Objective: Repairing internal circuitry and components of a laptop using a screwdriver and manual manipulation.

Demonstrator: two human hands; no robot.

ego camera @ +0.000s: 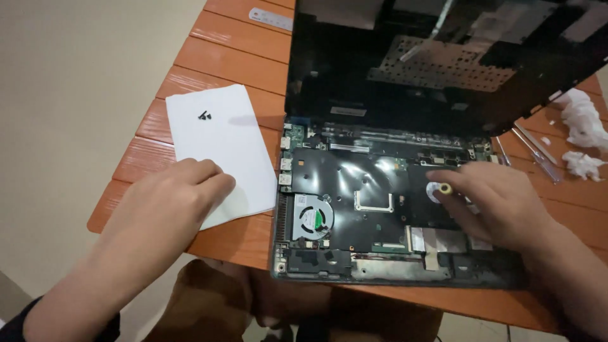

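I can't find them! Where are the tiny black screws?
In the head view, the tiny black screws lie on the white paper, left of the opened laptop, beyond the left hand.

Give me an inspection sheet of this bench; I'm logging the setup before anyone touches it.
Surface: orange slatted table, partly covered.
Job's things: opened laptop with its board bare, fan at its lower left; tiny dark screws on a white sheet.
Clutter: crumpled white tissue, metal tools and a ruler.
Hands: left hand rests on the sheet's edge, fingers curled, holding nothing visible; right hand lies on the board beside a small yellow ring; its grip cannot be told.
Cables: flat ribbons on the board.
Surroundings: pale floor, the person's lap under the table.
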